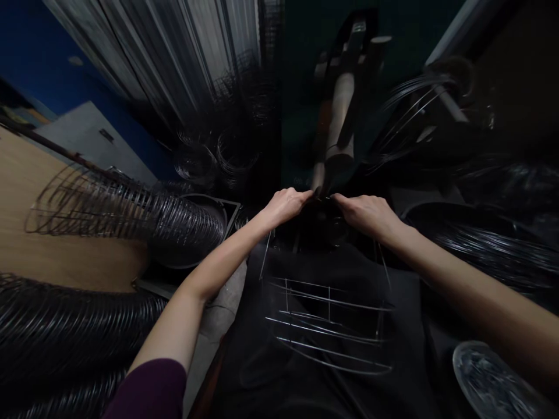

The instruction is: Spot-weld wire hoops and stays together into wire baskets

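A wire frame [327, 326] of thin metal rods and curved rings lies over my lap, reaching from near me up to my hands. My left hand [286, 205] and my right hand [367, 212] both grip its far end with fingers closed, close together. Their fingertips nearly meet under the dark lower end of an upright machine arm [338, 125] just beyond them. The exact spot they hold is dark and hard to make out.
Long stacks of wire rings [126, 206] lie on a wooden table [26, 192] at the left, with more stacked rings [56, 331] at the lower left. Dark wire coils [489, 244] fill the right side. A round metal dish [489, 378] sits at the lower right.
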`<state>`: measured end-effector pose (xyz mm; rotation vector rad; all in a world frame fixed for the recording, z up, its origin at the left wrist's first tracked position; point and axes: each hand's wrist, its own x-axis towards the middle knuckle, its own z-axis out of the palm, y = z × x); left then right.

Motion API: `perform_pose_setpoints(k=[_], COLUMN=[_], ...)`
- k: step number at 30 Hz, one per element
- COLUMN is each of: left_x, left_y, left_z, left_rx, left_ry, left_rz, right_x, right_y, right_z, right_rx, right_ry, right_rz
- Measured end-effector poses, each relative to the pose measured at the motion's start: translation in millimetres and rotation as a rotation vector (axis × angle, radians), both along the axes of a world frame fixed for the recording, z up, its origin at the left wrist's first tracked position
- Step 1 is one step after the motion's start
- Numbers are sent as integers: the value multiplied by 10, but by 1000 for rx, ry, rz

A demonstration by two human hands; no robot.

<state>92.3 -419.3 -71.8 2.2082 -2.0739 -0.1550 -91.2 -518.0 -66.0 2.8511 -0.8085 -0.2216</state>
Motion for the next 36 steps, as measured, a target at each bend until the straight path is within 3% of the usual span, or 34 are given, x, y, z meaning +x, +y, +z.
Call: perform_pose_setpoints(k=[12,16,20,31,36], left_x=[54,43,39,146,154], left_y=[-83,-90,-59,-57,-44], left_z=[37,77,106,-2,36], left_rx=[34,61,55,31,64], left_ry=[76,77,46,91,147], left_rz=[-39,-28,-7,-6,-39], right_x=[47,28,35,95,-73], right_y=[-96,-154,-161,-177,-144], right_z=[47,15,-13,-21,-16], right_rx=[168,272,273,392,423], right_ry=[-65,-164,-181,-247,-231], right_rz=[-69,-32,-28,19,-96])
